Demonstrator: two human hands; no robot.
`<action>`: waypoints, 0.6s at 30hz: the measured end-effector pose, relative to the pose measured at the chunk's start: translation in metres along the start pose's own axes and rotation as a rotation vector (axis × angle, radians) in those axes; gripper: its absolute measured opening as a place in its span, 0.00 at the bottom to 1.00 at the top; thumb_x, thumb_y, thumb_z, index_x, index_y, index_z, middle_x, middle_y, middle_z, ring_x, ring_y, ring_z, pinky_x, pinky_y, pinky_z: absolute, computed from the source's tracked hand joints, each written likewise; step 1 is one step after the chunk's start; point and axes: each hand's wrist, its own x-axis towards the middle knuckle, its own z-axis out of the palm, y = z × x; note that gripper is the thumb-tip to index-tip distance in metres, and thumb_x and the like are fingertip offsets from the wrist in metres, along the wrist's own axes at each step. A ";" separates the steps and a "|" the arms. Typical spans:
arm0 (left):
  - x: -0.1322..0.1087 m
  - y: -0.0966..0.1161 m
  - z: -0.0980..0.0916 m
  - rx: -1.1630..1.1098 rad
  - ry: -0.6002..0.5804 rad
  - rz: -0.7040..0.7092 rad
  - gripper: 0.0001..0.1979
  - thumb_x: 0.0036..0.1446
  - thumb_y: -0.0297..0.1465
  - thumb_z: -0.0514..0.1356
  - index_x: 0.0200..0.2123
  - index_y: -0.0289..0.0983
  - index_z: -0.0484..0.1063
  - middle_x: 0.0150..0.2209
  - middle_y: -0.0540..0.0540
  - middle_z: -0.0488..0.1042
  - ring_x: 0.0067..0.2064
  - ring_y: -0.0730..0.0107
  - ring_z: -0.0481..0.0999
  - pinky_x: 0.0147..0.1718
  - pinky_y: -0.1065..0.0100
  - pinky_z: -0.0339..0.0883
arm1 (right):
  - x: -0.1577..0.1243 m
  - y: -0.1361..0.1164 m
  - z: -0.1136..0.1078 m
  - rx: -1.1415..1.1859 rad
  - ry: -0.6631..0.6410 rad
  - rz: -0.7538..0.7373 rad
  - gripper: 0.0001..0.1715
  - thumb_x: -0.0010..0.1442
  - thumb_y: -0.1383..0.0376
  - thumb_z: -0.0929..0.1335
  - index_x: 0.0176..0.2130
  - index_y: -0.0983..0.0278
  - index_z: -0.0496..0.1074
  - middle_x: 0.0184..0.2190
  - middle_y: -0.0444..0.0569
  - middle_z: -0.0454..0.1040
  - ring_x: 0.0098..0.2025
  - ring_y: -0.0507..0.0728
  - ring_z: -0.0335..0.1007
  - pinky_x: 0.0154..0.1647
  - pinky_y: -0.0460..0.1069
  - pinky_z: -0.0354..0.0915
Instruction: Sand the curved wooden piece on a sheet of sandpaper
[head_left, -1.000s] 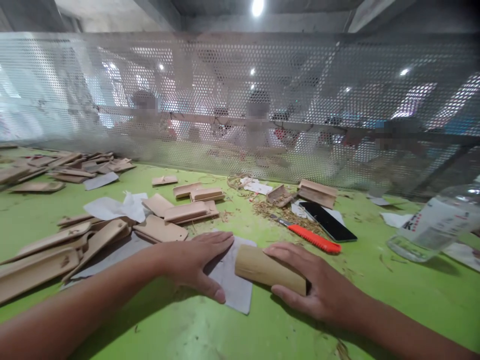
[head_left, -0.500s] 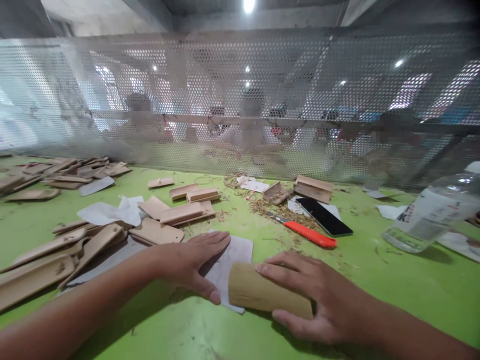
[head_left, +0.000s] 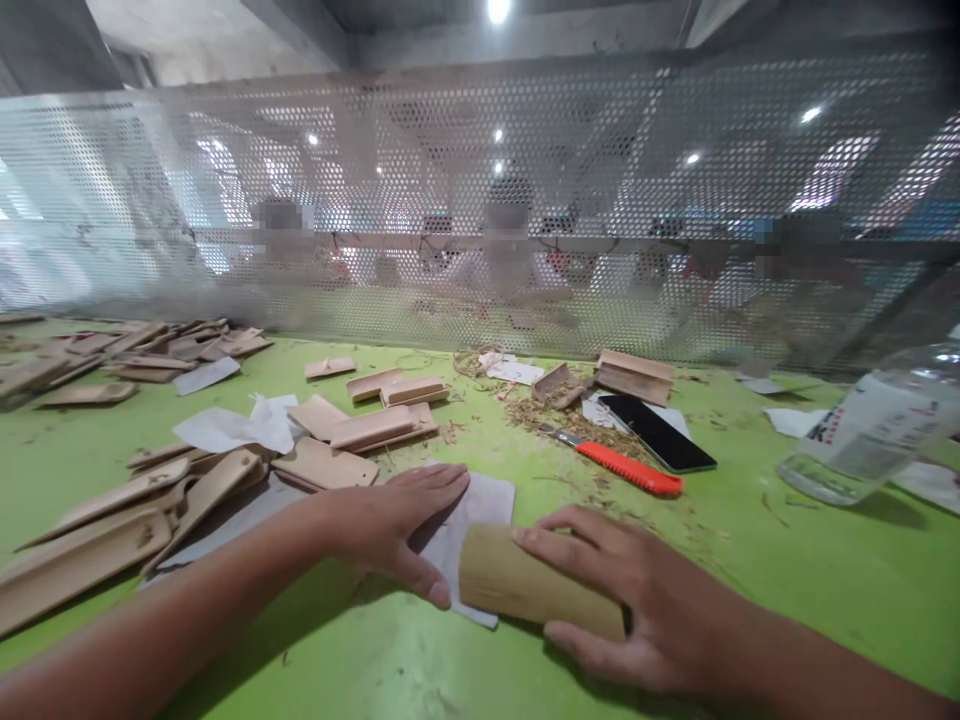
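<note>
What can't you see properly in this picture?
All in the head view:
1. The far end of the bamboo piece is hidden under the right hand.
2. The grey sheet is partly covered by the flat left hand and the bamboo piece.
3. The plastic bottle is cut off by the right edge, and its label is too blurred to read.
4. The people behind the perforated screen are only blurry shapes.

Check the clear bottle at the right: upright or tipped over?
Tipped over: the bottle lies on its side on the green table.
</note>
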 end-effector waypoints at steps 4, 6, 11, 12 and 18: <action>-0.001 0.001 -0.001 -0.019 0.018 0.006 0.67 0.50 0.69 0.62 0.77 0.33 0.40 0.76 0.34 0.34 0.76 0.44 0.35 0.72 0.47 0.38 | 0.002 0.003 -0.001 -0.069 0.058 0.072 0.36 0.66 0.50 0.68 0.67 0.61 0.70 0.61 0.64 0.73 0.57 0.70 0.74 0.56 0.65 0.72; -0.001 0.001 0.000 -0.032 0.015 0.020 0.67 0.50 0.68 0.63 0.77 0.33 0.41 0.76 0.34 0.35 0.76 0.41 0.36 0.71 0.46 0.38 | 0.003 0.004 -0.001 -0.046 0.023 -0.043 0.38 0.63 0.50 0.70 0.68 0.59 0.69 0.61 0.63 0.74 0.57 0.71 0.74 0.55 0.65 0.73; 0.000 0.002 -0.002 -0.033 0.004 -0.012 0.70 0.48 0.68 0.64 0.77 0.31 0.39 0.76 0.33 0.33 0.76 0.41 0.35 0.72 0.46 0.38 | 0.005 0.005 0.003 -0.090 0.088 0.041 0.34 0.66 0.52 0.68 0.66 0.63 0.71 0.58 0.65 0.75 0.55 0.70 0.76 0.56 0.65 0.72; 0.000 0.002 -0.002 -0.030 -0.003 -0.016 0.70 0.48 0.69 0.63 0.77 0.31 0.39 0.76 0.33 0.33 0.76 0.42 0.35 0.72 0.46 0.38 | 0.004 0.006 0.004 -0.072 0.067 0.005 0.36 0.65 0.50 0.69 0.67 0.60 0.70 0.59 0.64 0.75 0.55 0.70 0.76 0.55 0.64 0.73; -0.002 0.005 -0.002 -0.023 -0.012 -0.031 0.68 0.51 0.68 0.62 0.77 0.32 0.36 0.76 0.35 0.31 0.76 0.42 0.34 0.72 0.48 0.36 | -0.001 0.004 0.010 -0.102 0.085 0.097 0.35 0.67 0.51 0.67 0.67 0.63 0.70 0.60 0.67 0.73 0.56 0.73 0.75 0.55 0.69 0.72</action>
